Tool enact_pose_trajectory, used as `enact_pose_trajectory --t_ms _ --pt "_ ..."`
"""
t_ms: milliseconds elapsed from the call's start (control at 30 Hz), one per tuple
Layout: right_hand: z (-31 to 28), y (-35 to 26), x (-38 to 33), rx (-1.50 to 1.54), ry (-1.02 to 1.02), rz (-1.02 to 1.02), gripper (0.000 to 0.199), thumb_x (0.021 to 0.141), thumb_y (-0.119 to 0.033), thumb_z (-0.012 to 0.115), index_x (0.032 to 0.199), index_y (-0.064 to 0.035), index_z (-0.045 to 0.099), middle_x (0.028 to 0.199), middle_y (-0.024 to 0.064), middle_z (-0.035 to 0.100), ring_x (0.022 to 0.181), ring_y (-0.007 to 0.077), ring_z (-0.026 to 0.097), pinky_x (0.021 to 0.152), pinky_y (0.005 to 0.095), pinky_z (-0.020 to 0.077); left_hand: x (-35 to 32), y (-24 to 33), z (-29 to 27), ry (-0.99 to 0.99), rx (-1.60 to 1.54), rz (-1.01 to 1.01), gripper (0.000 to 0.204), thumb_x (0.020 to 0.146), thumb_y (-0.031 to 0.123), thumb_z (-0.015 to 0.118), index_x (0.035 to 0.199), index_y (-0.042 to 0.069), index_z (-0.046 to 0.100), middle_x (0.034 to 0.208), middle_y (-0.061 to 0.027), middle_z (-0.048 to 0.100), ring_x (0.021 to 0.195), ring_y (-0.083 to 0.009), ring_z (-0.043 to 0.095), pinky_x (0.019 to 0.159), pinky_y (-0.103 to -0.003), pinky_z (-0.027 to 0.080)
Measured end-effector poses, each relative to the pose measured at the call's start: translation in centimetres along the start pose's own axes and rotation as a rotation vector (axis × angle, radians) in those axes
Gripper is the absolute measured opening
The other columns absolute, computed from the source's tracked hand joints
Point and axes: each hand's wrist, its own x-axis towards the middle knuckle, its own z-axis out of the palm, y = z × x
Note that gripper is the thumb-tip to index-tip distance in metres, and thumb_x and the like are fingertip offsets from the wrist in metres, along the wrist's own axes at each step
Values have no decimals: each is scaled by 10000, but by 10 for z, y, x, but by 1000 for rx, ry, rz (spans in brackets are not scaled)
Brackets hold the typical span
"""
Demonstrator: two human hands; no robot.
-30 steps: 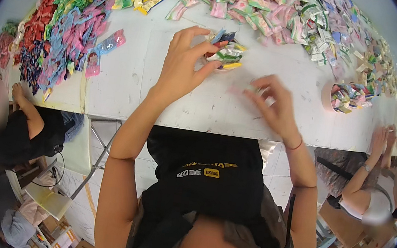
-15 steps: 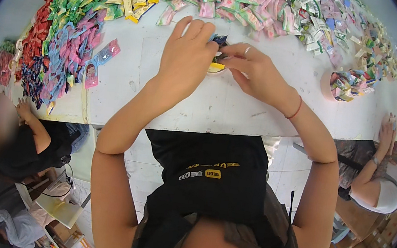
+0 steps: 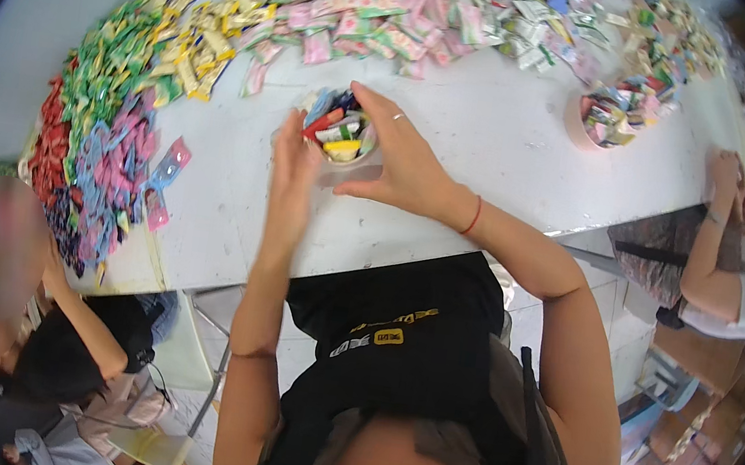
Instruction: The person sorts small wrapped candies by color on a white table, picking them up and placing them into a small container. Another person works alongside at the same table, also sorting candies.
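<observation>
A small clear cup (image 3: 339,138) stuffed with coloured sachets stands on the white table (image 3: 458,141). My left hand (image 3: 292,173) cups its left side and my right hand (image 3: 398,157) cups its right side, fingers curved around the rim. Red, blue, yellow and green packets stick out of the top of the cup. A red band circles my right wrist.
Heaps of coloured sachets (image 3: 231,20) sorted by colour curve along the far and left side of the table. A second filled cup (image 3: 612,118) stands at the right. One person sits at the lower left (image 3: 53,333), another at the right (image 3: 722,266).
My right hand has come across from the right and joined the left at the bundle of sachets. Both hands now close around the filled cup, slightly nearer the table's front edge.
</observation>
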Motion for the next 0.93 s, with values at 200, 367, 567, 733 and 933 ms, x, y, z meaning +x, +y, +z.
enact_pose_trajectory --t_ms 200,367,567,733,933 --pt "-69 -11 -85 -174 211 298 960 644 -191 831 1462 -12 361 1358 223 494 1244 391 491 1070 460 380 -54 3 21 -41 -13 49 594 996 148 482 1506 -62 259 1580 -254 262 1459 -350 302 1190 -474 235" --pt "-151 -5 -191 -380 665 608 986 749 -187 834 1525 25 264 1440 220 417 1330 322 444 1114 417 366 -110 -5 -23 645 269 195 352 975 103 492 1279 -72 476 1358 -239 526 1244 -312 543 1039 -402 427" --pt "-241 61 -187 -1208 890 473 908 797 -162 845 1496 48 305 1410 195 432 1192 268 517 1011 364 425 -138 -14 -83 780 507 440 339 915 9 528 1245 -52 477 1303 -212 545 1210 -300 552 1027 -396 435" --pt "-122 0 -31 -383 549 69 440 820 -42 765 1226 -13 599 1256 137 618 1161 292 579 1005 391 435 -122 -16 -123 894 711 422 566 848 36 582 1382 -53 417 1426 -221 447 1362 -317 406 1160 -422 278" --pt "97 -2 161 -137 -193 -76 339 894 -108 643 1230 -66 623 1167 198 644 1086 373 620 922 458 495 -106 -40 -165 510 71 17 901 716 115 666 1529 -7 297 1567 -151 308 1441 -288 298 1205 -396 177"
